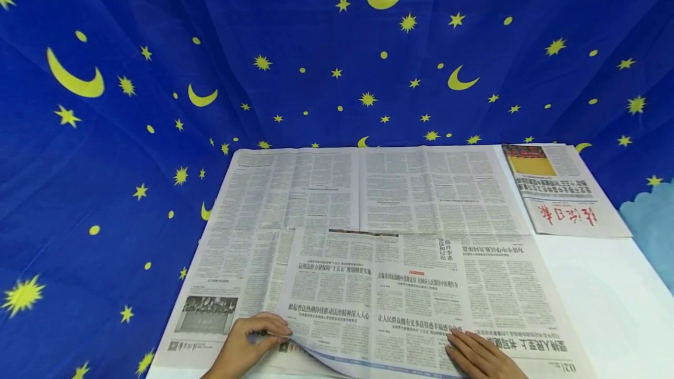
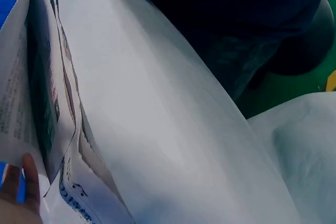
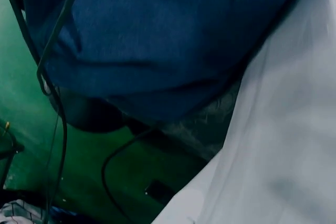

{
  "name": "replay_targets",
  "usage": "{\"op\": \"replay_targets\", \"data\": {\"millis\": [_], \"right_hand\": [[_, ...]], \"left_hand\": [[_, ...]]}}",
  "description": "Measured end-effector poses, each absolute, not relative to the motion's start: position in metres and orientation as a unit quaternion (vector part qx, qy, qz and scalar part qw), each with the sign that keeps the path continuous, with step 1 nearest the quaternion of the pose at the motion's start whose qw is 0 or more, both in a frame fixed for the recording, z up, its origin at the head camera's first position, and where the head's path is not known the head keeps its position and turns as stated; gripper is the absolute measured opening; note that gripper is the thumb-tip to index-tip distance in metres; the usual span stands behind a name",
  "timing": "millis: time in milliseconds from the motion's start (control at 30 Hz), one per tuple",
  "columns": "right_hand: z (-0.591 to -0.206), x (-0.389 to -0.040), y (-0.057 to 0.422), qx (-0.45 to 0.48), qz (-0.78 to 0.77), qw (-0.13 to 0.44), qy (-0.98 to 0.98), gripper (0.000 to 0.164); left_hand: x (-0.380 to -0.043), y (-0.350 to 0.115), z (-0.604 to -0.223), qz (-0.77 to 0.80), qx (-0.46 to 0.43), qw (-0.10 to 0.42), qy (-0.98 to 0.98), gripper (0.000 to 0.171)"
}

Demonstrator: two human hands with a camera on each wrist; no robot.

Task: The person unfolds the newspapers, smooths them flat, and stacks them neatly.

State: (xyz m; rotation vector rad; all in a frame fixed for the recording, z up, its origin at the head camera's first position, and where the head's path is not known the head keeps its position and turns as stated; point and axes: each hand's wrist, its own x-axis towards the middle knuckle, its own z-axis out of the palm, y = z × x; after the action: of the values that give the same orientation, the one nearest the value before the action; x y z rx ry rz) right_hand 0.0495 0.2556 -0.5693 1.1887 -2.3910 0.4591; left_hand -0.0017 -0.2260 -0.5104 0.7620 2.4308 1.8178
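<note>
As I looked down in the head view, the top newspaper (image 1: 416, 297) lay at the near side of the white desk (image 1: 590, 274), overlapping the lower middle of a wide spread newspaper (image 1: 295, 192). My left hand (image 1: 244, 344) pinched the near left corner of the top newspaper between thumb and fingers, and the near edge bowed up just beside it. My right hand (image 1: 481, 355) rested at the near right part of that same paper, its fingers stretched out side by side, gripping nothing. Beyond, at the far right of the desk, lay a folded newspaper (image 1: 568, 192) with large red characters, just beside the spread one. A blue curtain (image 1: 316, 28) with yellow moons and stars hung behind. In the left wrist view, my fingers (image 2: 30, 179) touched a raised sheet at the left, with several paper layers standing slightly apart next to it; dark clothing (image 2: 220, 3) and a green floor (image 2: 262, 95) showed past the desk. In the right wrist view, blue fabric (image 3: 147, 51) hung beside the desk's pale edge, and dark cables (image 3: 64, 135) ran down over the floor.
</note>
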Motion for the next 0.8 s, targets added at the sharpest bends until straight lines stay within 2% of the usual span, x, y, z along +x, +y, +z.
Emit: {"op": "replay_targets", "data": {"millis": [233,533,667,800], "right_hand": [[-0.558,0.042,0.227,0.417,0.162,0.233,-0.864,0.071],[-0.527,0.018,0.168,0.439,0.154,0.230,-0.855,0.070],[-0.525,0.014,0.155,0.452,0.154,0.233,-0.847,0.066],[-0.524,0.013,0.147,0.473,0.157,0.224,-0.838,0.070]], "left_hand": [[-0.001,-0.217,-0.504,0.594,0.207,-0.018,0.777,0.017],[-0.012,-0.210,-0.492,0.593,0.237,-0.047,0.768,0.024],[-0.010,-0.208,-0.489,0.597,0.252,-0.065,0.759,0.030],[-0.011,-0.206,-0.488,0.609,0.262,-0.075,0.745,0.033]]}}
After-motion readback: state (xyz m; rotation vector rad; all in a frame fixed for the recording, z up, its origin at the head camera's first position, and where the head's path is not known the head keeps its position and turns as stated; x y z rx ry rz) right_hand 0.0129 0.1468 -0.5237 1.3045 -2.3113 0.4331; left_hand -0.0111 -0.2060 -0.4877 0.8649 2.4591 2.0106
